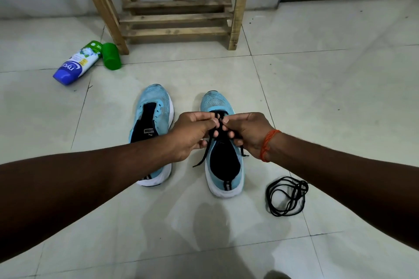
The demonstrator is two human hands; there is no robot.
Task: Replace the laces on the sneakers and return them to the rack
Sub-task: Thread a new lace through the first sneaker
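At the far left a blue, white and green bottle (76,63) is seen lying on its side on the tiled floor (317,75), with a green cap (111,56) just beside its neck. Behind them a wooden rack (174,18) is set against the wall. In front of the rack the left sneaker (154,106) is placed toe away, light blue with a white sole, its eyelets unlaced and its tongue exposed. The left hand (192,133) is closed on a black lace (205,156), pinched over the right sneaker (224,179), which stands beside the first. The lace is threaded across the front eyelets, and loose ends are left hanging on both sides. The right hand (247,131), with an orange thread (268,145) at its wrist, is clamped on the same lace, fingertips nearly meeting the left hand's. Further right a second lace (286,196) is coiled on the floor.
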